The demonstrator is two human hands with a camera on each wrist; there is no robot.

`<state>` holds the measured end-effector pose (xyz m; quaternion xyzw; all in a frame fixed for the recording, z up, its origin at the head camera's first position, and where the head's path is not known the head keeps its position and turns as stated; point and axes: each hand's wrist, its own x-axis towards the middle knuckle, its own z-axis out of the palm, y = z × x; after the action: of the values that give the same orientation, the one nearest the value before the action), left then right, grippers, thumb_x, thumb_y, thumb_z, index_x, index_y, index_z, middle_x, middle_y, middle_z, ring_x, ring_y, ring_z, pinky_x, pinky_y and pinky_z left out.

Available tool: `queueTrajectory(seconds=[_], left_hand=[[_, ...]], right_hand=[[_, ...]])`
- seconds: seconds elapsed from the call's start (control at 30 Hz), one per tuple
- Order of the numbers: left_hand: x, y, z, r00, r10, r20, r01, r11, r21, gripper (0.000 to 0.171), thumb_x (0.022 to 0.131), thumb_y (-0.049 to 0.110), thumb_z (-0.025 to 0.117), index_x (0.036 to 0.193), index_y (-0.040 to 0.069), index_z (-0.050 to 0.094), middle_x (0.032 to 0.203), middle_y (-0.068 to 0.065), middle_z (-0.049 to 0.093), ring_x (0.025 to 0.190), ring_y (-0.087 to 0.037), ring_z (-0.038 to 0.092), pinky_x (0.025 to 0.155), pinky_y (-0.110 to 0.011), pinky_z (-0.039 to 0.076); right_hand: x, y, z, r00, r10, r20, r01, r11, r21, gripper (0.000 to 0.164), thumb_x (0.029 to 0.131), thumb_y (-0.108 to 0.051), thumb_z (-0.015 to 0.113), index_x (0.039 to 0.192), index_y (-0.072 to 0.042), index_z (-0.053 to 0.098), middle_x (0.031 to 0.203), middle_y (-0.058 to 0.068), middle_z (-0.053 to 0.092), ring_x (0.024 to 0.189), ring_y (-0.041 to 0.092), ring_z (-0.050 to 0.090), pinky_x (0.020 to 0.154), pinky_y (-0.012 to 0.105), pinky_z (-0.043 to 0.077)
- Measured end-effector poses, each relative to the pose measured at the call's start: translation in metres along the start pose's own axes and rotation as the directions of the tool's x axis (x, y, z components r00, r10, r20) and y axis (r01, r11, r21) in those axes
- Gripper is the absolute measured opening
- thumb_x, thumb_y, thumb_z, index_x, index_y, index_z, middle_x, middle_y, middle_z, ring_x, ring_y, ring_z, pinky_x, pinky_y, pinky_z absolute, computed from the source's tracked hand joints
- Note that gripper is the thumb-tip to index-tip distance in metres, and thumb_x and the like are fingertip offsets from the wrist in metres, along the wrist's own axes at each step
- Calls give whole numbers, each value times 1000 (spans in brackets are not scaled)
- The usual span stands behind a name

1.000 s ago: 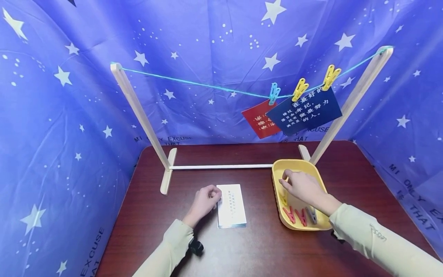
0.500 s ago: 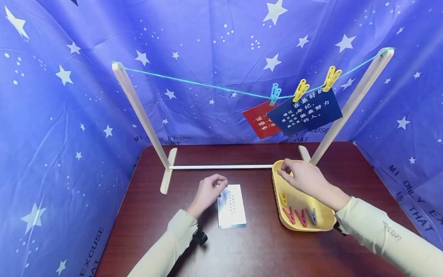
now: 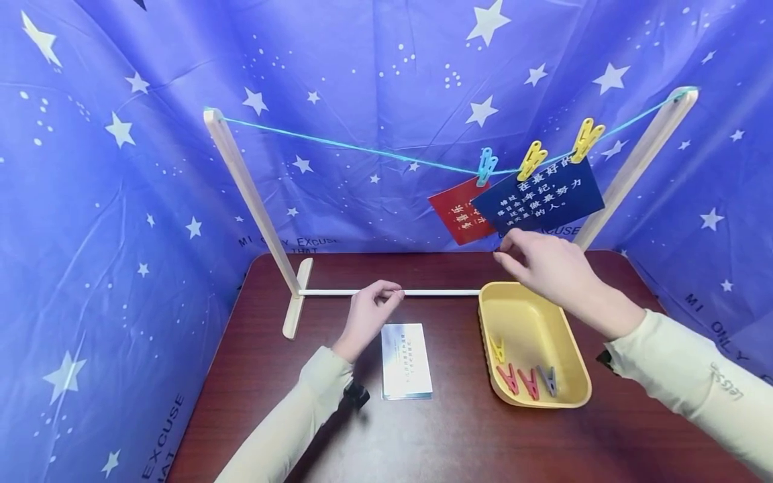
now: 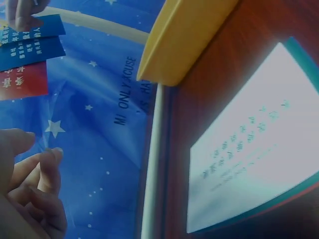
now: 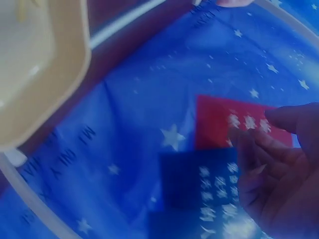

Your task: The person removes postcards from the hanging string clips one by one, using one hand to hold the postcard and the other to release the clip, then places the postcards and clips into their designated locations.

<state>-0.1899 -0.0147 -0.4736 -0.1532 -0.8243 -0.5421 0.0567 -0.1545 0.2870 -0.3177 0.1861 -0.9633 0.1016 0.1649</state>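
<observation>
From my feed, left to right: wooden left post (image 3: 253, 208), cord (image 3: 338, 143) tied off at its top. Left hand (image 3: 370, 315) hovers above the table, just beyond the card stack (image 3: 408, 365); fingers loosely bent, narrow gap to the thumb, nothing held that I can see. Yellow tray (image 3: 521, 318) next, a yellow clip (image 3: 497, 350), two pink clips (image 3: 529, 384) and a grey clip (image 3: 548, 380) in it. Hanging red card (image 3: 461, 221), then blue cards (image 3: 543, 201) (two overlapping, per both wrist views), pegged up. Right hand (image 3: 549, 261) is at their lower edge, thumb clear of the fingers, nothing visibly held; contact I can't tell.

Risks, my guess: a careless knuckle could swing the blue cards or tug them from their clips, since the cord sags; a dropped sleeve could nudge the tray.

Surface: dark reddish wood table (image 3: 483, 449), glossy, reflecting light. Room: blue star-print curtain (image 3: 362, 54) on the visible sides, lettering low down.
</observation>
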Motion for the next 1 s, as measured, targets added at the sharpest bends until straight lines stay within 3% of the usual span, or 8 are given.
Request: queueTrajectory(seconds=[0.17,0.4,0.63,0.87,1.0], left_hand=[[10,9,1,1000,2,13,-1,997,-80,17,98,18,73,111,8,77,95,-9,79,61,-39,70,54,-25,53],[24,24,8,1000,21,22,-19,996,-88,21,98,18,73,118,9,75,103,-8,79,60,-32,72,60,-24,54],[43,36,17,998,56,-20,-59,981,-187,21,98,15,74,118,8,76,106,-10,79,60,-34,71,57,-24,54],[65,47,23,995,96,-35,-101,976,-194,22,98,17,75,118,7,76,107,-10,79,59,-33,71,56,-23,53],[76,52,26,995,100,-30,-104,975,-194,23,97,17,75,119,8,75,109,-10,79,59,-29,71,54,-21,48]], right_hand=[[16,-1,-18,996,-77,-39,77,997,-11,12,96,-21,75,101,-13,69,88,1,74,64,18,62,53,44,48],[37,2,-46,980,-172,-104,168,985,-44,13,95,-16,76,104,-11,69,93,3,76,65,19,62,55,41,49],[63,1,-78,956,-260,-138,258,966,-32,15,95,-12,76,108,-7,69,97,10,76,71,25,66,64,49,53],[89,0,-94,942,-306,-139,303,952,-42,15,95,-10,76,108,-5,70,97,12,75,75,25,66,64,40,50],[99,4,-96,908,-355,-224,345,935,-84,14,91,-9,80,104,-7,74,97,11,74,80,27,61,60,41,45]])
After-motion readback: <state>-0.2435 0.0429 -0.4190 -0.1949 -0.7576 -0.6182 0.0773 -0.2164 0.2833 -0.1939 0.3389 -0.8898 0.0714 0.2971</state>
